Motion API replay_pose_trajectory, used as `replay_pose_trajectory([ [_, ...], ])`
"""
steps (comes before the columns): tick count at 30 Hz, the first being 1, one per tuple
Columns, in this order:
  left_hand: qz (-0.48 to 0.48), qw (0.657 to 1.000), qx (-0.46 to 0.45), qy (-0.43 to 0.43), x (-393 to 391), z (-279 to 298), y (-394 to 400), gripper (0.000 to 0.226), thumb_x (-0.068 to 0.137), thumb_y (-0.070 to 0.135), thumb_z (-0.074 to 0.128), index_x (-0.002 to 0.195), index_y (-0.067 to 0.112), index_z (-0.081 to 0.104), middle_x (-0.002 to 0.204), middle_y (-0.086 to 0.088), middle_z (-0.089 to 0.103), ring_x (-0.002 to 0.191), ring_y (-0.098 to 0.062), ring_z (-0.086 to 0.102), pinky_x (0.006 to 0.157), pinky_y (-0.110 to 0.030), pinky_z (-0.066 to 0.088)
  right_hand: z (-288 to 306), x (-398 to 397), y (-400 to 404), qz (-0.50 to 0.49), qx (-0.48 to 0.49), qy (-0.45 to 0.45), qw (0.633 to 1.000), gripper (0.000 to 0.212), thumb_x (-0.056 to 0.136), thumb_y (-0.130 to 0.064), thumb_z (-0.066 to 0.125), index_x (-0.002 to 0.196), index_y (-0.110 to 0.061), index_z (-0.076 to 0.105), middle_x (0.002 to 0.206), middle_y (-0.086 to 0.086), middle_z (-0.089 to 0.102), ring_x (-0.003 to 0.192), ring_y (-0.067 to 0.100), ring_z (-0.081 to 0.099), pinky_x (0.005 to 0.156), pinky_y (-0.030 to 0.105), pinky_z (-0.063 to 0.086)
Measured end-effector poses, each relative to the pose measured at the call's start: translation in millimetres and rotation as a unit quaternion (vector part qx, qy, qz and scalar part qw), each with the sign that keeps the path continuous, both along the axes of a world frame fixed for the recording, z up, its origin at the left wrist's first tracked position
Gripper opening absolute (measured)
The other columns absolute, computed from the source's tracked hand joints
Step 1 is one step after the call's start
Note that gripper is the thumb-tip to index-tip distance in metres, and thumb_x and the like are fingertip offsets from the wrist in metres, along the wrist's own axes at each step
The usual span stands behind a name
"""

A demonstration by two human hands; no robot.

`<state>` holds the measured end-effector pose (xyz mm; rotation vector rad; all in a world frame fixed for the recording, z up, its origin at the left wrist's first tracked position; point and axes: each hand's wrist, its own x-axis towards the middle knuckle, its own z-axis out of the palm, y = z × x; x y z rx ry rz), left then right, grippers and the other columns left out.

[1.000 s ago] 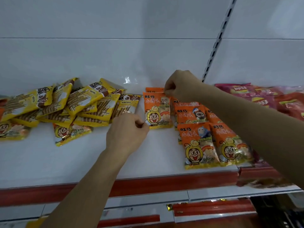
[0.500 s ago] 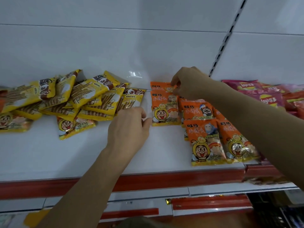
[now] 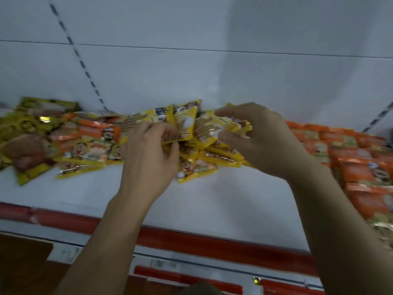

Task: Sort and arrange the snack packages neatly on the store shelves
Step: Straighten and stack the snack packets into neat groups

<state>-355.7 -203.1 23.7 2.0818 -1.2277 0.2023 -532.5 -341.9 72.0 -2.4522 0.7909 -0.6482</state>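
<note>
A loose heap of yellow biscuit-stick packets (image 3: 214,154) lies in the middle of the white shelf (image 3: 223,201). My left hand (image 3: 148,154) grips one yellow packet (image 3: 182,124) at the heap's left side, fingers curled round its lower edge. My right hand (image 3: 261,137) holds another yellow packet (image 3: 221,126) lifted off the top of the heap, pinched between thumb and fingers. Orange snack packets (image 3: 361,158) lie in rows at the right. The frame is blurred by motion.
Mixed orange and yellow packets (image 3: 85,143) lie jumbled at the left of the shelf. A red price rail (image 3: 212,237) runs along the shelf's front edge. Slotted uprights (image 3: 85,69) cross the white back panel. A lower shelf rail (image 3: 187,277) shows below.
The view has swung left onto the yellow heap. Both hands have left the orange packets and now each holds a yellow packet.
</note>
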Motion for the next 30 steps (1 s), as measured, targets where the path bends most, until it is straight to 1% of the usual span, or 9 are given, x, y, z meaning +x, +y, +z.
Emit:
replay_pose_trajectory([
  [2, 0.026, 1.0, -0.015, 0.007, 27.9, -1.1, 17.7, 0.023, 0.093, 0.026, 0.064, 0.116, 0.028, 0.065, 0.117, 0.004, 0.058, 0.109, -0.025, 0.058, 0.089, -0.05, 0.051, -12.7, 23.3, 14.8, -0.01, -0.009, -0.036, 0.999, 0.034, 0.089, -0.028, 0.072, 0.122, -0.035, 0.069, 0.113, -0.011, 0.064, 0.11, 0.005, 0.056, 0.087, 0.007, 0.036],
  [8, 0.099, 0.995, 0.019, -0.007, 104.6, 2.7, 59.4, 0.049, 0.084, 0.006, 0.065, 0.13, 0.023, 0.06, 0.131, -0.004, 0.055, 0.123, -0.032, 0.049, 0.098, -0.049, 0.045, -27.0, 103.1, 55.1, 0.03, -0.051, -0.066, 0.996, 0.03, 0.091, -0.02, 0.07, 0.119, -0.027, 0.069, 0.102, -0.007, 0.062, 0.087, 0.008, 0.056, 0.075, 0.015, 0.037],
  [11, 0.156, 0.979, 0.123, 0.033, 141.3, 1.2, 71.5, 0.059, 0.083, 0.025, 0.069, 0.139, 0.031, 0.052, 0.141, -0.004, 0.049, 0.133, -0.036, 0.041, 0.105, -0.059, 0.039, -32.6, 138.1, 72.2, 0.067, -0.034, -0.058, 0.995, 0.03, 0.09, -0.02, 0.069, 0.119, -0.028, 0.069, 0.104, -0.008, 0.063, 0.078, 0.004, 0.053, 0.078, 0.023, 0.046],
  [14, 0.161, 0.972, 0.152, 0.077, 162.6, -7.5, 78.8, 0.059, 0.083, 0.048, 0.07, 0.136, 0.031, 0.049, 0.128, -0.006, 0.059, 0.12, -0.035, 0.055, 0.097, -0.06, 0.047, -40.7, 162.5, 85.3, 0.075, -0.013, -0.032, 0.997, 0.028, 0.091, -0.021, 0.068, 0.119, -0.027, 0.068, 0.103, -0.01, 0.063, 0.082, 0.005, 0.057, 0.079, 0.031, 0.053],
  [18, 0.1, 0.993, 0.027, 0.06, 168.1, -13.6, 82.9, 0.053, 0.083, 0.031, 0.081, 0.129, 0.032, 0.054, 0.105, 0.013, 0.062, 0.103, -0.02, 0.062, 0.087, -0.051, 0.052, -43.1, 181.1, 90.9, 0.065, 0.015, -0.019, 0.998, 0.026, 0.093, -0.024, 0.067, 0.119, -0.027, 0.069, 0.102, -0.012, 0.066, 0.083, 0.004, 0.059, 0.077, 0.027, 0.053],
  [21, 0.056, 0.985, -0.094, 0.134, 165.4, -12.3, 88.1, 0.048, 0.086, 0.015, 0.079, 0.126, 0.029, 0.058, 0.093, 0.026, 0.06, 0.094, 0.006, 0.059, 0.083, -0.028, 0.053, -38.5, 190.1, 93.1, 0.033, 0.041, -0.065, 0.996, 0.028, 0.095, -0.03, 0.066, 0.123, -0.027, 0.067, 0.105, -0.011, 0.069, 0.081, 0.003, 0.063, 0.075, 0.024, 0.051],
  [25, -0.029, 0.955, -0.223, 0.194, 163.7, -10.2, 97.6, 0.055, 0.088, 0.003, 0.075, 0.133, 0.027, 0.053, 0.1, 0.008, 0.065, 0.106, -0.012, 0.065, 0.088, -0.043, 0.057, -31.8, 196.4, 96.3, -0.003, 0.081, -0.099, 0.992, 0.043, 0.099, -0.044, 0.056, 0.139, -0.03, 0.054, 0.121, -0.013, 0.064, 0.081, 0.002, 0.066, 0.073, 0.024, 0.053],
  [28, -0.096, 0.928, -0.275, 0.233, 160.2, -5.6, 96.5, 0.054, 0.086, 0.005, 0.076, 0.132, 0.021, 0.053, 0.106, -0.008, 0.066, 0.109, -0.021, 0.066, 0.084, -0.053, 0.058, -30.4, 197.3, 98.1, 0.009, 0.131, -0.135, 0.982, 0.024, 0.103, -0.033, 0.054, 0.118, -0.021, 0.067, 0.087, -0.01, 0.071, 0.068, 0.008, 0.067, 0.064, 0.038, 0.059],
  [30, -0.104, 0.913, -0.283, 0.274, 156.2, -2.0, 95.3, 0.05, 0.086, 0.01, 0.077, 0.13, 0.019, 0.056, 0.108, -0.007, 0.068, 0.107, -0.014, 0.068, 0.077, -0.039, 0.061, -30.7, 194.2, 99.4, 0.013, 0.159, -0.18, 0.971, 0.019, 0.104, -0.023, 0.054, 0.098, -0.015, 0.07, 0.065, 0.0, 0.069, 0.056, 0.016, 0.064, 0.057, 0.044, 0.056],
])
